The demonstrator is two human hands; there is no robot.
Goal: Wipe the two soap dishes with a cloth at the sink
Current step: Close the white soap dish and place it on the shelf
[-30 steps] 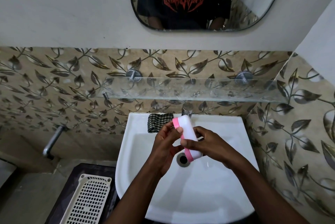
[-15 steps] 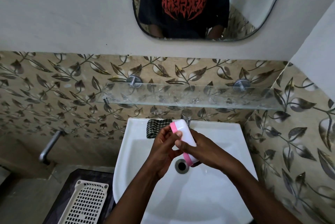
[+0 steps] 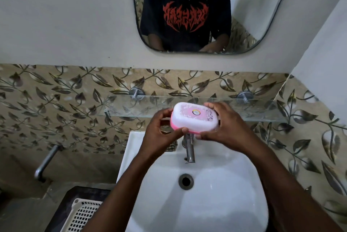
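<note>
A closed soap dish (image 3: 195,117), white frosted lid on a pink base, is held flat at the level of the glass shelf (image 3: 262,109). My left hand (image 3: 159,134) grips its left end and my right hand (image 3: 223,124) grips its right end and front edge. It hovers above the tap (image 3: 189,151) of the white sink (image 3: 225,203). The checked cloth (image 3: 171,147) lies on the sink's back ledge, almost wholly hidden under my left hand. I see only this one soap dish.
A mirror (image 3: 206,15) hangs on the wall above the leaf-patterned tiles. A white perforated basket (image 3: 82,215) sits on a dark surface at lower left. A metal pipe (image 3: 47,160) juts from the left wall. The drain (image 3: 185,181) is open.
Both hands have lifted the soap dish from over the drain up to shelf height and turned it from upright on its end to lying flat, lid up.
</note>
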